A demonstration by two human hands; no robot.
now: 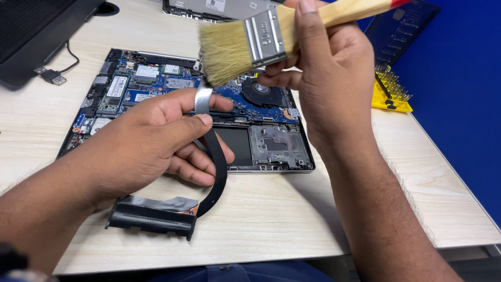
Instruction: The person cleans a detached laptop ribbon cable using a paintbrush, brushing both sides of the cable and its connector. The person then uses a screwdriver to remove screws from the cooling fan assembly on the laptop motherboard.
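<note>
Black heat pipe in left hand, brush in right hand, open laptop

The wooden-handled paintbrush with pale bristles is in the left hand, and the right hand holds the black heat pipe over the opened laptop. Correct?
No, the hands are swapped. The head view shows the right hand gripping the wooden-handled paintbrush, while the left hand holds the black heat pipe over the opened laptop.

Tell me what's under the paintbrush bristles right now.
Under the paintbrush lies the opened laptop, its blue board and black fan showing. The right hand hides the board beyond the fan.
</note>
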